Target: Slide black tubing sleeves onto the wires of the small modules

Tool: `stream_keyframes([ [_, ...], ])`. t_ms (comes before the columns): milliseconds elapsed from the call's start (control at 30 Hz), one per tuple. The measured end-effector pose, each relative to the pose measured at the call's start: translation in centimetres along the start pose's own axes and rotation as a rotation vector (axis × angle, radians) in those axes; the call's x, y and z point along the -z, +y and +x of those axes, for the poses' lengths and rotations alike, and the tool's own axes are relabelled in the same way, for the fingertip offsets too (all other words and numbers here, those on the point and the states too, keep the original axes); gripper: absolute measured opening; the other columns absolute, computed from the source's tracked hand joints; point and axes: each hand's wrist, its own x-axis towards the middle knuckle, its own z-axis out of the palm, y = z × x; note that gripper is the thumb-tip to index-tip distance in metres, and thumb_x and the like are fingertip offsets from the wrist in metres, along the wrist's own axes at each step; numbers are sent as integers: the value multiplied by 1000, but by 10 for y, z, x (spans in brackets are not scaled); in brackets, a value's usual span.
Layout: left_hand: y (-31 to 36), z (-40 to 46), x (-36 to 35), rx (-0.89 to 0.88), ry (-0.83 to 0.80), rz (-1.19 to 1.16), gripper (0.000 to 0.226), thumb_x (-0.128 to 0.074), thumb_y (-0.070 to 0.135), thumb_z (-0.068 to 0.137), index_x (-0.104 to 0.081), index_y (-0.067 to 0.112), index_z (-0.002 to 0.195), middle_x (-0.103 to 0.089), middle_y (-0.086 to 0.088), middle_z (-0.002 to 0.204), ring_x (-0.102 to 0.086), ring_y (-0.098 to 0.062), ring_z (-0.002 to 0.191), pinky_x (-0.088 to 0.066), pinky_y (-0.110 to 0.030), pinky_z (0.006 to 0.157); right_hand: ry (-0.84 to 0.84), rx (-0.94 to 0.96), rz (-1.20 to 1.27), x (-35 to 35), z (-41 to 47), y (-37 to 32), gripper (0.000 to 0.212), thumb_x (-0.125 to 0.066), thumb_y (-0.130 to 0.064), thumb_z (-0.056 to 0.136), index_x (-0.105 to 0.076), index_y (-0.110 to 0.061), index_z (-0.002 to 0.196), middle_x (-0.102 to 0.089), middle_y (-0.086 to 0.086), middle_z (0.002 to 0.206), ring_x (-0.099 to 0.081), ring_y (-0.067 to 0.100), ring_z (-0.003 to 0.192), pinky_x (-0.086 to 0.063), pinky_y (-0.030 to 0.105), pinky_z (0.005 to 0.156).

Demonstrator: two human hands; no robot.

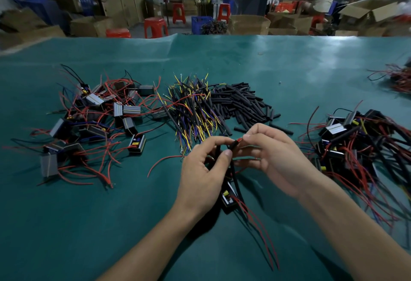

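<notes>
The left hand (201, 169) pinches a black sleeve (232, 145) meeting a red wire (240, 139) pinched by the right hand (274, 156). A module (228, 198) dangles beneath; bare green mat (66, 225) surrounds both forearms.

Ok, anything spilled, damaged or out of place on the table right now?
Nothing looks damaged. A few black sleeves lie strayed from the sleeve pile, toward the right hand. Otherwise, piles are loose but separate.
</notes>
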Motion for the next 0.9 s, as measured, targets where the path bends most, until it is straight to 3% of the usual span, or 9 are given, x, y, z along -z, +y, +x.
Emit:
stream_keyframes([
  [133,-2,-1,-1,4,12,24,18,-62,25,90,-73,33,101,-71,0,85,-65,-26,84,-53,-51,83,-18,0,-21,0,-1,0,21,-56,-9,100,-55,-14,80,-65,8,79,-66,21,66,-57,33,59],
  [267,-1,-1,-1,6,16,4,19,-62,24,90,-74,32,103,-73,3,87,-67,-25,89,-55,-53,84,-79,-44,20,1,-2,1,14,-61,-22,96,-55,-17,84,-62,8,81,-67,23,71,-58,43,63],
  [433,-2,-1,0,1,43,34,19,-61,27,90,-75,33,102,-69,3,84,-64,-21,83,-53,-48,83,-43,-15,-52,4,1,2,16,-62,-17,97,-61,-19,81,-58,5,76,-62,18,61,-46,26,41],
  [567,-2,-1,0,-2,53,39,19,-60,26,90,-75,33,99,-68,10,81,-59,-20,81,-52,-51,81,-54,73,-202,12,1,-1,13,-67,-13,94,-68,-17,82,-61,4,78,-55,12,60,-45,23,48],
  [700,-1,0,-1,-28,43,91,19,-61,25,88,-73,37,97,-69,23,85,-61,-16,89,-50,-41,84,-32,113,-341,22,1,-7,7,-77,-9,84,-75,-12,79,-64,9,74,-58,14,65,-45,23,54],
  [833,-2,-1,0,-68,13,189,15,-63,27,87,-75,35,92,-70,17,88,-58,-12,96,-45,-27,86,-2,144,-469,29,2,-10,9,-79,-2,80,-78,-11,75,-69,15,73,-53,18,62,-44,29,58],
  [900,-2,-1,0,-81,3,216,15,-64,28,88,-77,33,94,-69,13,85,-58,-12,95,-43,-25,84,-1,168,-537,28,2,-10,10,-81,-4,79,-79,-12,75,-67,27,74,-51,25,63,-42,37,62],
])
